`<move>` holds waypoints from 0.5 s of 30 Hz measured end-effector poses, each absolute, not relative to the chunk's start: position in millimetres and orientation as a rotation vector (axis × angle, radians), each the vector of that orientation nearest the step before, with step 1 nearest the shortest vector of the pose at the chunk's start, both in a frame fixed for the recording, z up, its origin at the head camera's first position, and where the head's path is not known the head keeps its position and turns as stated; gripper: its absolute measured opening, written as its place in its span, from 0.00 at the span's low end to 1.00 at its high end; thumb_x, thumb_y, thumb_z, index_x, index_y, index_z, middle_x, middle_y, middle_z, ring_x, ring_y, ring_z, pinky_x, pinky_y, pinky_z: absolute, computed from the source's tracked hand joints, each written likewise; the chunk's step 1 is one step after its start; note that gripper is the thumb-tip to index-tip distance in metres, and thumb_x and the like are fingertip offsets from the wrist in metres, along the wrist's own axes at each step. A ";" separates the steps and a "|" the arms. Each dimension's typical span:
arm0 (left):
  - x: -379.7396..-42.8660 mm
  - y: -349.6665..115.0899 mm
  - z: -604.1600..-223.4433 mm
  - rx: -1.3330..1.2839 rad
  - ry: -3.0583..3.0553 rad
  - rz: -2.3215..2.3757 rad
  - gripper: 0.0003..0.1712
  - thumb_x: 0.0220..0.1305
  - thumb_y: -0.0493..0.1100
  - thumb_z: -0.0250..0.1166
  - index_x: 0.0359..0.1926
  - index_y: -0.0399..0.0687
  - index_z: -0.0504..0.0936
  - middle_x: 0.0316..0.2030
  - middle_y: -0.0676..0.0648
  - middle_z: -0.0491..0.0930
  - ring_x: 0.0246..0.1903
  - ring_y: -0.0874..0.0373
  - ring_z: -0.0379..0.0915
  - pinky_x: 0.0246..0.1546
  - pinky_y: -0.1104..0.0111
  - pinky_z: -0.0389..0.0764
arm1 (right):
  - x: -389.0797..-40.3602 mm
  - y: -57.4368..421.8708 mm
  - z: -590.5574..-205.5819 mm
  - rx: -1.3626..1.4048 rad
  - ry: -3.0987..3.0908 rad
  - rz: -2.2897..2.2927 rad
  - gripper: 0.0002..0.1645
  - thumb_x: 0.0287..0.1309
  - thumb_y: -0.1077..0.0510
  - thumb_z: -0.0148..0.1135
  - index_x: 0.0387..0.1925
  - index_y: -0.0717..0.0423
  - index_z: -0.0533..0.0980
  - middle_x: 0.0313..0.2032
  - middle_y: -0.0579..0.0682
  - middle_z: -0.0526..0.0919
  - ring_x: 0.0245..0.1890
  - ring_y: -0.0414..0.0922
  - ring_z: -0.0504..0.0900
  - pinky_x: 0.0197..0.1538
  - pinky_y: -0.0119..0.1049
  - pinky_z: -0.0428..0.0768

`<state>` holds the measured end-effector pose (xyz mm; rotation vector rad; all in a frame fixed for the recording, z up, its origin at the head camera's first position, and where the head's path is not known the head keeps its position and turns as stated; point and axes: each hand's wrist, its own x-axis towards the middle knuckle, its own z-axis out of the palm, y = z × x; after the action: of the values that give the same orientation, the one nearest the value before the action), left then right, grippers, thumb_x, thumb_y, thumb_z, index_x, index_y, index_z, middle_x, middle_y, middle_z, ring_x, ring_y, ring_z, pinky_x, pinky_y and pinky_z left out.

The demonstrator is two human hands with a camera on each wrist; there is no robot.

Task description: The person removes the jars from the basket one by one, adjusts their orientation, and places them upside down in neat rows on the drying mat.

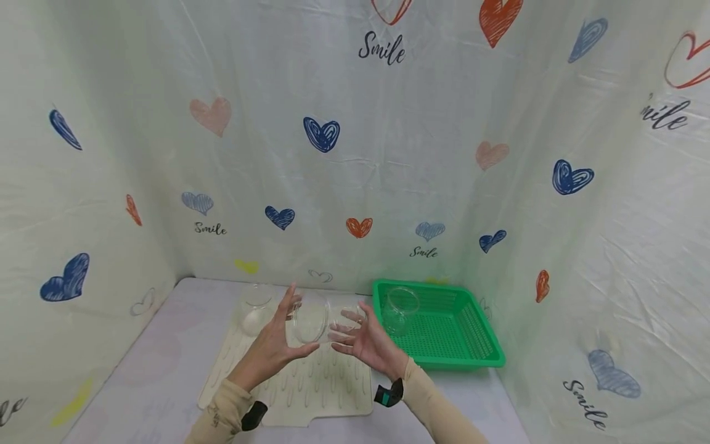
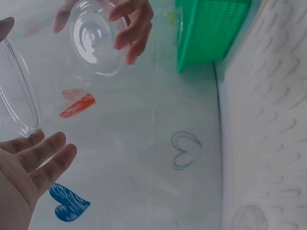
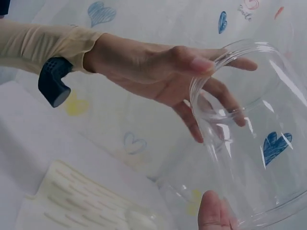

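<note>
Both hands hold a clear round jar (image 1: 312, 316) on its side over the mat, its wide rim facing left. My left hand (image 1: 272, 345) grips the rim end, thumb below and fingers above; in the right wrist view its thumb lies at the rim of the jar (image 3: 268, 100). At the other end, my right hand (image 1: 377, 345) curls its fingers around the base; the left wrist view shows these fingers (image 2: 134, 33) against the rounded bottom. A second clear container (image 1: 256, 314) stands on the cream ridged mat (image 1: 316, 394), left of my hands.
A green plastic basket (image 1: 444, 361) stands at the back right, with another clear jar (image 1: 402, 302) in its left end. Behind the white table (image 1: 161, 364) and along both sides hangs a pale curtain (image 1: 355, 166) printed with hearts.
</note>
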<state>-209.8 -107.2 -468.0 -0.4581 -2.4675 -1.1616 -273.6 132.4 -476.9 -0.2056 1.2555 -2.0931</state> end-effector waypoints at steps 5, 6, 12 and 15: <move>-199.2 -127.0 -484.1 -0.320 -2.607 -1.134 0.62 0.52 0.68 0.68 0.77 0.63 0.38 0.73 0.44 0.55 0.65 0.39 0.64 0.54 0.41 0.74 | -284.0 128.5 -472.6 -0.287 1.520 -2.089 0.49 0.68 0.31 0.41 0.76 0.51 0.38 0.73 0.67 0.49 0.69 0.63 0.62 0.63 0.49 0.74; -195.9 -132.7 -489.8 -0.297 -2.642 -1.128 0.60 0.54 0.69 0.65 0.77 0.59 0.41 0.73 0.43 0.55 0.66 0.39 0.63 0.55 0.41 0.72 | -286.9 127.4 -472.4 -0.311 1.605 -2.075 0.48 0.68 0.32 0.42 0.75 0.51 0.38 0.73 0.67 0.49 0.69 0.62 0.63 0.63 0.49 0.74; -168.8 -171.2 -540.7 -0.112 -2.990 -0.959 0.49 0.59 0.68 0.61 0.68 0.36 0.62 0.64 0.29 0.64 0.59 0.30 0.67 0.54 0.39 0.72 | -307.7 113.1 -477.5 -0.351 2.086 -2.048 0.47 0.66 0.38 0.54 0.72 0.55 0.46 0.67 0.66 0.56 0.64 0.64 0.67 0.60 0.51 0.76; -157.4 -184.9 -570.2 -0.061 -3.139 -0.862 0.44 0.56 0.62 0.67 0.61 0.32 0.70 0.57 0.25 0.67 0.53 0.26 0.68 0.47 0.36 0.73 | -318.6 105.0 -482.2 -0.313 2.311 -2.005 0.50 0.59 0.37 0.62 0.72 0.53 0.50 0.66 0.64 0.58 0.65 0.63 0.66 0.59 0.53 0.75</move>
<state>-157.4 -184.9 -570.2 -0.0614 -3.1387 -0.8617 -318.6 105.0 -482.2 -0.3133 2.3113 -2.0053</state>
